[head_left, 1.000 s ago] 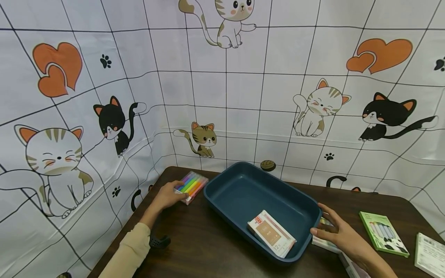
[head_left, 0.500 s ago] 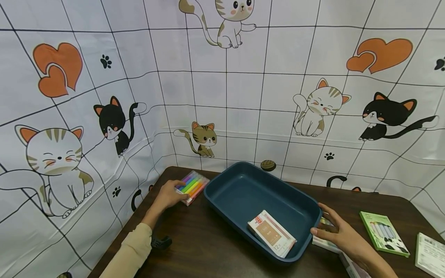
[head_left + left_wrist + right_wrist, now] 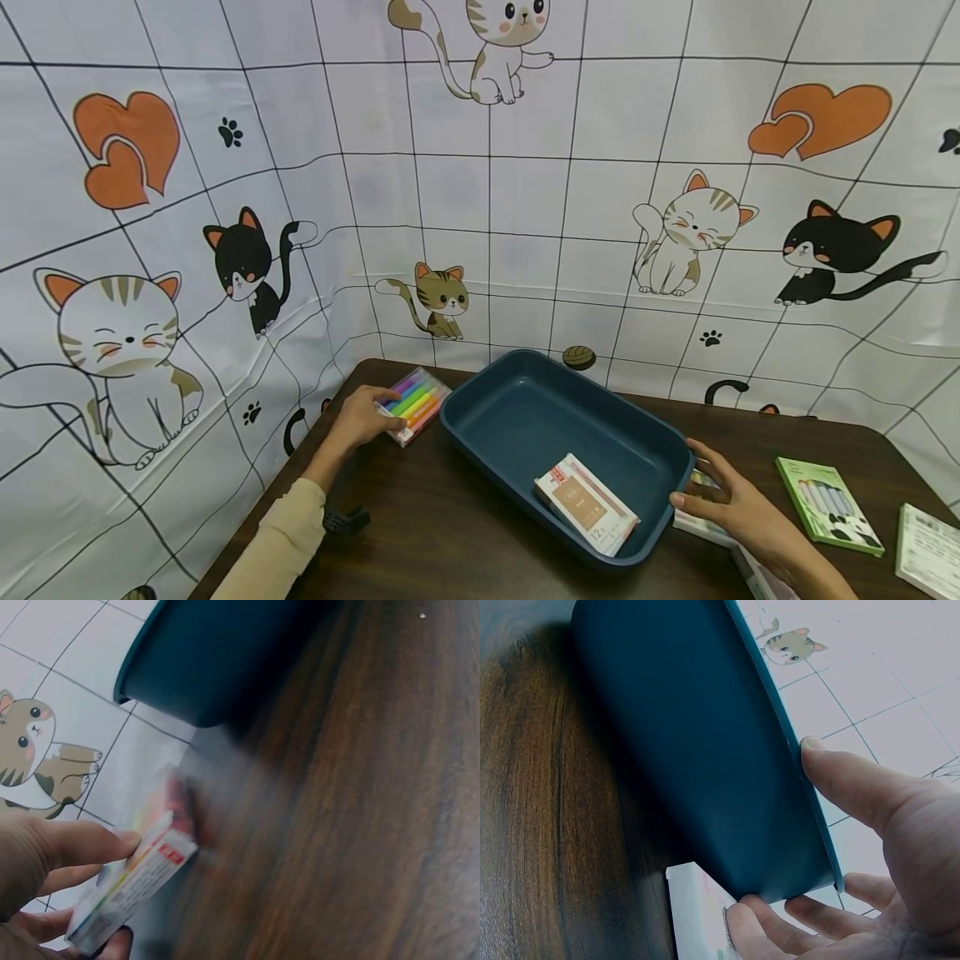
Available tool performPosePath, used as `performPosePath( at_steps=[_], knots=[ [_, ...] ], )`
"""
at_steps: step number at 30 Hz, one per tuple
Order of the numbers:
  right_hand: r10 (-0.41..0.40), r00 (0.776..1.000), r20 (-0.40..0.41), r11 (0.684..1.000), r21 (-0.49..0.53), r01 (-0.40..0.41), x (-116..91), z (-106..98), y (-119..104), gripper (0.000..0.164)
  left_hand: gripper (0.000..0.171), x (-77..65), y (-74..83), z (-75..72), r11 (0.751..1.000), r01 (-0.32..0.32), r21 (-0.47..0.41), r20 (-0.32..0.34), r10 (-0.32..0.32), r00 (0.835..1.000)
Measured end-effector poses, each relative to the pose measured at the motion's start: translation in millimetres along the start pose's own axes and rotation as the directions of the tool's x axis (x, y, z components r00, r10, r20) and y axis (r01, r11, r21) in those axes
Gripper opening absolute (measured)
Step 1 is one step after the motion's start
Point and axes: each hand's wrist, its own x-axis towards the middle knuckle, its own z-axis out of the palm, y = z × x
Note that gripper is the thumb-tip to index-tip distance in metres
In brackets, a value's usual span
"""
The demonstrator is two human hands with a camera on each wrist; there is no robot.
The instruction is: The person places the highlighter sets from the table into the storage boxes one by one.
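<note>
With thumb and fingers, my left hand (image 3: 360,422) pinches a clear flat pack of coloured markers (image 3: 420,403) near the table's left edge. Close up in the left wrist view, the pack's white printed end (image 3: 135,892) shows between thumb and fingers. A dark blue bin (image 3: 517,400) stands to the right of that pack. Inside its near right part lies a white and tan box (image 3: 587,505) marked 12. My right hand (image 3: 738,504) rests against the bin's right end, its thumb at the rim and its other fingers spread lower, beside a white box (image 3: 701,911).
Right of the right hand lies a green box (image 3: 828,504) with pens pictured on it. Farther right is a white box (image 3: 928,550) with printed text. More boxes sit partly hidden under the right forearm. A cat-printed sheet (image 3: 525,192) hangs behind the dark wooden table (image 3: 442,517).
My left hand and the marker pack have shifted very slightly. The right hand, the bin and the box in it hold their places.
</note>
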Motion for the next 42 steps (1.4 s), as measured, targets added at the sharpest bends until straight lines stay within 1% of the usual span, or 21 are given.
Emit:
performPosePath(
  at_steps=[5, 9, 13, 17, 20, 22, 25, 28, 33, 35, 38, 40, 42],
  knots=[
    [0.004, 1.0, -0.002, 1.0, -0.006, -0.004, 0, -1, 0, 0.101, 0.047, 0.2, -0.4, -4.6, 0.998, 0.052, -0.041, 0.036, -0.05, 0.998],
    [0.008, 1.0, -0.001, 1.0, -0.002, -0.008, -1, -1, 0, 0.101, 0.047, 0.0, -1.3, -6.0, 0.996, 0.054, -0.074, 0.081, -0.048, 0.996],
    [0.007, 1.0, 0.004, 1.0, 0.015, -0.008, -1, 0, 1, 0.1, 0.051, -1.7, -0.9, -6.2, 0.99, 0.056, -0.131, 0.138, -0.038, 0.99],
    [0.004, 1.0, 0.007, 1.0, 0.021, -0.004, -1, 0, 1, 0.1, 0.054, -2.6, -1.7, -5.6, 0.982, 0.086, -0.169, 0.18, -0.055, 0.982],
    [0.003, 1.0, 0.006, 1.0, 0.018, -0.003, -1, 0, 1, 0.1, 0.055, -2.5, -3.0, -5.7, 0.979, 0.106, -0.176, 0.197, -0.07, 0.978],
    [0.004, 1.0, 0.004, 1.0, 0.014, -0.004, -1, 0, 0, 0.1, 0.055, -1.9, -3.9, -6.1, 0.978, 0.104, -0.178, 0.205, -0.066, 0.977],
    [0.002, 1.0, 0.003, 1.0, 0.006, -0.003, -1, -1, 0, 0.101, 0.055, -1.8, -3.8, -6.9, 0.972, 0.112, -0.207, 0.217, -0.066, 0.974],
    [0.007, 1.0, 0.003, 1.0, 0.002, -0.007, 0, -1, 0, 0.1, 0.057, -2.2, -4.4, -7.7, 0.955, 0.134, -0.265, 0.236, -0.071, 0.969],
    [0.01, 1.0, 0.004, 1.0, 0.012, -0.01, 0, 0, 1, 0.1, 0.059, -2.7, -7.6, -8.8, 0.915, 0.178, -0.363, 0.257, -0.085, 0.963],
    [0.008, 1.0, 0.001, 1.0, 0.016, -0.008, -1, 0, 1, 0.101, 0.06, -2.3, -8.7, -9.4, 0.901, 0.187, -0.391, 0.258, -0.088, 0.962],
    [0.002, 1.0, 0.004, 1.0, 0.015, -0.002, -1, 0, 1, 0.101, 0.061, -2.1, -9.2, -11.3, 0.888, 0.189, -0.419, 0.255, -0.084, 0.963],
    [-0.002, 1.0, 0.006, 1.0, 0.015, 0.002, 0, 0, 0, 0.101, 0.062, -2.3, -8.7, -14.0, 0.875, 0.196, -0.444, 0.253, -0.087, 0.963],
    [-0.002, 1.0, 0.006, 1.0, 0.015, 0.002, 0, 0, 0, 0.1, 0.062, -2.8, -8.0, -18.0, 0.868, 0.19, -0.46, 0.248, -0.08, 0.966]
  ],
)
